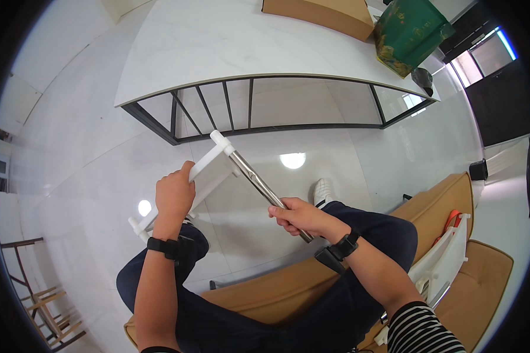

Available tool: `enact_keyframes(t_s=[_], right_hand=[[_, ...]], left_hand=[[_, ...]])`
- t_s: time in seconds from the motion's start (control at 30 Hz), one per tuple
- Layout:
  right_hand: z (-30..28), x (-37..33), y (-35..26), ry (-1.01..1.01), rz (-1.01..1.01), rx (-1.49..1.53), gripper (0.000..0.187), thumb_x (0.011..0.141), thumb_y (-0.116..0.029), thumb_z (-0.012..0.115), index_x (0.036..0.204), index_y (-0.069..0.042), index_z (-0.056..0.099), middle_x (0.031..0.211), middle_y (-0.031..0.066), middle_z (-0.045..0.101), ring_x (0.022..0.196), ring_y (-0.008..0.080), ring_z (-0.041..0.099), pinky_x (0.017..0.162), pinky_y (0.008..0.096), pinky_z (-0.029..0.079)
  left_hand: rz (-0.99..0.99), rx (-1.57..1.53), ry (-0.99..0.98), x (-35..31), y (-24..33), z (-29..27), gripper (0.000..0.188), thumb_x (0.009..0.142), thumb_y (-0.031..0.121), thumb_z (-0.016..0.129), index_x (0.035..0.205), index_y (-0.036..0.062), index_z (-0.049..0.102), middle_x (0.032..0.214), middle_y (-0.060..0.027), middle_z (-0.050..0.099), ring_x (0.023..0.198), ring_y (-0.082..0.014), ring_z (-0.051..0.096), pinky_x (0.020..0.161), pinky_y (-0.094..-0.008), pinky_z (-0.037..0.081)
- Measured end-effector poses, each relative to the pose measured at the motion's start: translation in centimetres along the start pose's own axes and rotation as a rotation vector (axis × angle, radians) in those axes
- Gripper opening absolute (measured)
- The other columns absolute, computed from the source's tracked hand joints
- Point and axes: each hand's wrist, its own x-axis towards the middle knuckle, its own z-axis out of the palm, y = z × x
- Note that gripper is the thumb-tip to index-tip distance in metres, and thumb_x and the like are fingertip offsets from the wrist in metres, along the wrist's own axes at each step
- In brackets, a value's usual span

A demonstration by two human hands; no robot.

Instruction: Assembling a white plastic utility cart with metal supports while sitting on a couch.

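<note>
My left hand (175, 191) is closed round a white plastic frame (208, 163), which has bars and knob-like ends. A shiny metal tube (257, 179) meets the frame's upper corner at a white connector (219, 141) and slants down to the right. Near its lower end, my right hand (300, 216) grips that tube, the fingers wrapped round it. The frame's far lower corner (138, 228) shows beside my left wrist. Both pieces are held above the floor, between my knees and the table.
Ahead stands a white-topped table (218, 47) with black metal legs, bearing a cardboard box (321, 15) and a green bag (409, 35). I sit on a tan sofa (265, 297); more white parts (447, 265) lie on it at my right. A wooden chair (50, 312) is far left.
</note>
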Motion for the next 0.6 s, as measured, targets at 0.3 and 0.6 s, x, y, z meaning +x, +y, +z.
enact_keyframes(t_s=[0.3, 0.6], right_hand=[[2.0, 0.0, 0.8, 0.557, -0.344, -0.77, 0.039, 0.089, -0.034, 0.055, 0.076, 0.002, 0.05, 0.063, 0.0144, 0.053, 0.05, 0.0236, 0.047, 0.053, 0.0382, 0.043], [-1.1, 0.8, 0.2, -0.007, 0.016, -0.132, 0.037, 0.087, -0.031, 0.056, 0.073, 0.003, 0.05, 0.06, 0.014, 0.054, 0.051, 0.0247, 0.052, 0.053, 0.0365, 0.045]], left_hand=[[0.034, 0.005, 0.006, -0.2, 0.0, 0.3, 0.028, 0.075, 0.011, 0.064, 0.1, 0.0073, 0.053, 0.075, -0.0128, 0.064, 0.069, -0.0325, 0.063, 0.062, -0.0423, 0.049], [0.043, -0.01, 0.006, -0.3, 0.2, 0.2, 0.026, 0.075, 0.01, 0.063, 0.098, 0.0069, 0.053, 0.075, -0.0133, 0.064, 0.07, -0.0335, 0.062, 0.063, -0.0434, 0.048]])
